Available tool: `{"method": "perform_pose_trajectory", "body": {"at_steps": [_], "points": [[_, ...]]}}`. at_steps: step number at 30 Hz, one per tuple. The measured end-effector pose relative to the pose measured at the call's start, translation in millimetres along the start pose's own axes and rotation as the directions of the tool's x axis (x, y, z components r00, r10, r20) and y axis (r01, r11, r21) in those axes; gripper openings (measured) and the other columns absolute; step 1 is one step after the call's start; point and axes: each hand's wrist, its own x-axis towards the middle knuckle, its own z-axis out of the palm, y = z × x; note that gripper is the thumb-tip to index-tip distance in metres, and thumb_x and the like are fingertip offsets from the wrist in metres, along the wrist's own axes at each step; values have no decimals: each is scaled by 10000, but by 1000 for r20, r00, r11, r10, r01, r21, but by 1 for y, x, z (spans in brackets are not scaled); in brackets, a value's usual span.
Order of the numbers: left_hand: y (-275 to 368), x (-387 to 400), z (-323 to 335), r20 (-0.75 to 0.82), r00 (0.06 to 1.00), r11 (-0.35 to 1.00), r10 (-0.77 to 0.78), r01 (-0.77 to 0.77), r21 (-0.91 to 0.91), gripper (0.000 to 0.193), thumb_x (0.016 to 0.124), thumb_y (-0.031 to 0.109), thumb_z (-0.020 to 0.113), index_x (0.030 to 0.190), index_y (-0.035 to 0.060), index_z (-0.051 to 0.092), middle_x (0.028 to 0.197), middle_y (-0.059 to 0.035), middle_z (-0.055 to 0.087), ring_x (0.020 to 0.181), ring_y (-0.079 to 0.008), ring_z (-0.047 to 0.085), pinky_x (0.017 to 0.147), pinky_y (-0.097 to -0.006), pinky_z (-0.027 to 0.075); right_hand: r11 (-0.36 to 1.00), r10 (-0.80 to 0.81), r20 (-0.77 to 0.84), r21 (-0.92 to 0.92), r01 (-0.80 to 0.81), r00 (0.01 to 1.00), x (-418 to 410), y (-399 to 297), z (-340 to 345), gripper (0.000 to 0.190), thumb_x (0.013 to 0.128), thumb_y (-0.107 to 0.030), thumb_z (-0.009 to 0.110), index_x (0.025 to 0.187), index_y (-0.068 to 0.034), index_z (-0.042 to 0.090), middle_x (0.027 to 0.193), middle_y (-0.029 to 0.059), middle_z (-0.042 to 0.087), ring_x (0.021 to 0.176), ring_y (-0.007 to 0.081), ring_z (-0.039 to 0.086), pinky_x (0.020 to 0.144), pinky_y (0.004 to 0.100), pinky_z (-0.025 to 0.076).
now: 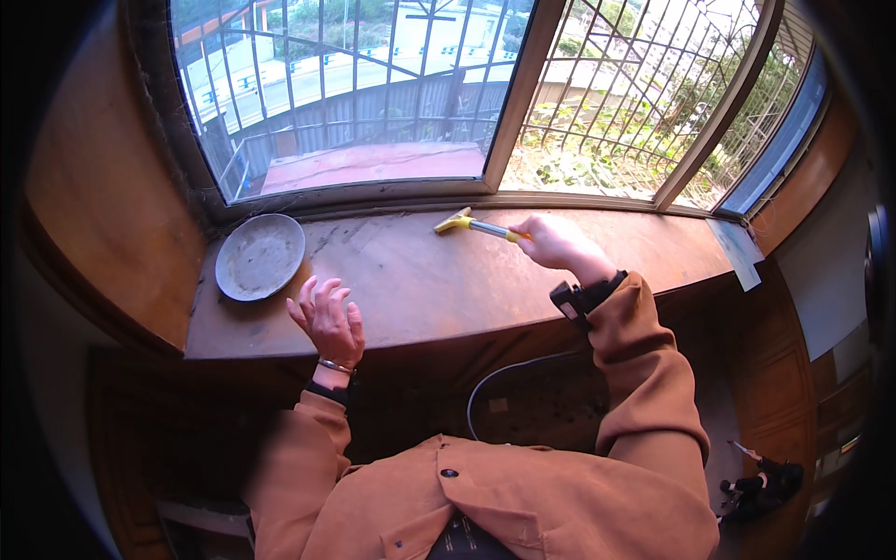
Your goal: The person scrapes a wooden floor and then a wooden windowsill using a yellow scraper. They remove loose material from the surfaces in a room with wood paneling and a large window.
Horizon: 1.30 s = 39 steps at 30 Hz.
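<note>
My right hand grips the handle of a scraper with a yellow head and a metal shaft. The scraper's head rests on or just over the wooden windowsill, close to the window frame. My left hand holds nothing; its fingers are apart and slightly curled above the sill's front edge. Beyond it, to the left, a round grey plate with a dirty surface sits at the sill's left end. Dark smudges mark the sill between the plate and the scraper.
Behind the sill stands a sliding window with metal bars outside. A wooden side panel rises at left. A pale sheet overhangs the sill's right end. A cable curves below. Another person in dark clothes is at lower right.
</note>
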Motion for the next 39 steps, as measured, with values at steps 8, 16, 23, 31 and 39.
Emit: {"method": "perform_pose_trajectory", "body": {"at_steps": [8,16,23,31,39], "points": [[-1,-1,1,30,999,1000,-24,24,-7,211,876,254,553,990,102,646,1221,-65,600,1332,-342,436,1141,-658,118,999,-16,26,-33,17,1000,-21,-1,-15,336,921,-243,560,1216,-201,714,956,164,725,894,354,683,798,441,541],[-3,-3,2,40,998,998,-43,45,-36,189,860,218,573,976,92,652,1207,-68,607,1329,-349,438,1142,-641,128,992,-92,37,-85,95,995,-55,1,-28,289,924,-285,591,1145,-192,752,817,167,708,769,353,680,705,434,535],[-1,-1,-1,39,999,999,-26,27,-33,172,854,213,576,954,95,652,1186,-65,613,1315,-348,449,1135,-631,144,992,-118,18,37,117,993,4,-38,7,314,936,-279,580,1204,-182,712,932,184,712,869,359,682,766,440,538],[-7,23,-27,-23,886,634,-464,314,-707,317,1020,258,405,989,55,647,1114,-106,665,1158,-278,587,1078,-416,371,991,-131,-27,-27,130,991,-27,-18,-8,286,926,-285,635,1193,-242,728,956,143,734,814,315,695,730,405,545],[-54,29,-72,592,628,-684,-505,127,-718,700,1053,503,213,1101,-48,643,1132,-230,685,1118,-397,631,1031,-506,480,955,-292,-15,-58,291,956,-60,-10,-23,266,918,-297,657,1126,-164,757,811,184,699,754,347,674,690,422,524]]}}
